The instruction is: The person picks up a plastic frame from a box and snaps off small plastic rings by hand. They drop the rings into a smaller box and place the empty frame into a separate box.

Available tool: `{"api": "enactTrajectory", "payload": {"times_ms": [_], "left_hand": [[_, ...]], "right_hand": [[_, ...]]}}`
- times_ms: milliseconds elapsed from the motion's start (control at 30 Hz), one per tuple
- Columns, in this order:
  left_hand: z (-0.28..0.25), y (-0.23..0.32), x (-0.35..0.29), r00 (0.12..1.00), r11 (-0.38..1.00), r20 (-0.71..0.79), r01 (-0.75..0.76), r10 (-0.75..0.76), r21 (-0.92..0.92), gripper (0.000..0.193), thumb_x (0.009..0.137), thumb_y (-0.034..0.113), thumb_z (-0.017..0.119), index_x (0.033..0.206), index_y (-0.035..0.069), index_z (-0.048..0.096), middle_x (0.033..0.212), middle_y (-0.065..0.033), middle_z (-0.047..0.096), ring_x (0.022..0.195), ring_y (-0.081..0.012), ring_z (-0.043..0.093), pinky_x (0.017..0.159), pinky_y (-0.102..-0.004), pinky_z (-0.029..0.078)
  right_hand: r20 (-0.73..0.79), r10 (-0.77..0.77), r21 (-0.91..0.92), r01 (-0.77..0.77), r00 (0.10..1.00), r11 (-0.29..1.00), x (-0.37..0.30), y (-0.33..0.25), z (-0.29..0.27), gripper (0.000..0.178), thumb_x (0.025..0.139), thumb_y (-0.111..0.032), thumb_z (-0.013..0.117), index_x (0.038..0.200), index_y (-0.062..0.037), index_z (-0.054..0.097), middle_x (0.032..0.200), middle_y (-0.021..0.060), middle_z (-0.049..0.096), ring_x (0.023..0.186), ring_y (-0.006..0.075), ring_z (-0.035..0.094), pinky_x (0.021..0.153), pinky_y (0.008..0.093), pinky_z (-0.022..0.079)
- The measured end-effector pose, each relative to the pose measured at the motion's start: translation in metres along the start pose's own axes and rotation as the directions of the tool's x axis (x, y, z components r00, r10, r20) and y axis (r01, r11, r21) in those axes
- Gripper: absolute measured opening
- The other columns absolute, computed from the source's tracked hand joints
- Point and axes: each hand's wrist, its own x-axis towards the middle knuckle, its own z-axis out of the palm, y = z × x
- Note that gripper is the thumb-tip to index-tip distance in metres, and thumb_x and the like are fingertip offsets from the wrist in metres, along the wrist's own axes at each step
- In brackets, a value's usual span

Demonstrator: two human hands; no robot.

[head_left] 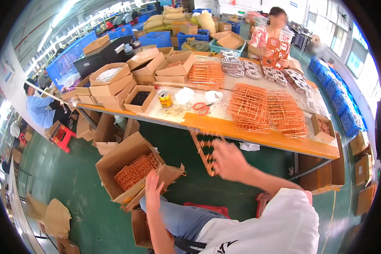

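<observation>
My right hand point(230, 161) is closed on the side of a copper-coloured wire rack point(202, 153), which hangs tilted just off the table's front edge. My left hand point(153, 186) is raised over my knee, holding nothing, its fingers apart. Next to it on the left, an open cardboard box point(119, 160) on the floor holds several more copper-coloured racks point(136, 171). On the worktable point(224, 125), stacks of similar racks lie to the right point(247, 108) and farther back point(206, 74). Red-handled scissors point(202, 108) rest near the front edge.
A yellow can point(165, 99) and white crumpled wads point(184, 95) stand among small cardboard boxes point(139, 98) on the table. Across it, a person point(271, 42) holds reddish frames. Blue crates point(340, 101) line the right side. A red stool point(64, 138) stands left.
</observation>
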Motion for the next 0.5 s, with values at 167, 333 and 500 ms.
{"api": "enactTrajectory", "payload": {"times_ms": [167, 333, 500], "left_hand": [[-0.182, -0.054, -0.111, 0.867, 0.939, -0.472, 0.281, -0.161, 0.197, 0.026, 0.081, 0.019, 0.056, 0.103, 0.005, 0.055, 0.094, -0.0025, 0.058, 0.084, -0.0135, 0.056, 0.073, -0.0293, 0.047], [-0.427, -0.1, -0.341, 0.581, 0.806, -0.81, 0.516, -0.082, 0.289, 0.012, 0.079, 0.022, 0.054, 0.087, 0.012, 0.054, 0.076, 0.0007, 0.055, 0.067, -0.0109, 0.052, 0.049, -0.0267, 0.04], [-0.249, -0.095, -0.537, 0.147, 0.833, -0.981, 0.552, -0.128, -0.026, 0.011, 0.081, 0.018, 0.049, 0.085, 0.01, 0.055, 0.071, 0.0005, 0.053, 0.058, -0.0107, 0.05, 0.045, -0.0232, 0.039]], "right_hand": [[-0.2, 0.038, -0.608, -0.155, 0.979, 0.778, 0.105, 0.162, -0.004, 0.037, 0.077, -0.027, 0.054, 0.098, 0.004, 0.052, 0.114, 0.0186, 0.046, 0.09, 0.028, 0.053, 0.069, 0.0367, 0.047], [0.126, 0.317, -0.63, -0.171, 0.94, 0.758, 0.27, 0.267, 0.075, 0.051, 0.077, -0.038, 0.057, 0.105, 0.0041, 0.052, 0.106, 0.0178, 0.053, 0.094, 0.024, 0.056, 0.068, 0.0363, 0.049], [0.108, 0.043, -0.479, 0.014, 0.993, 0.878, 0.263, 0.233, 0.058, 0.037, 0.081, -0.018, 0.052, 0.11, 0.0032, 0.048, 0.097, 0.0188, 0.055, 0.097, 0.0302, 0.053, 0.081, 0.0397, 0.044]]}}
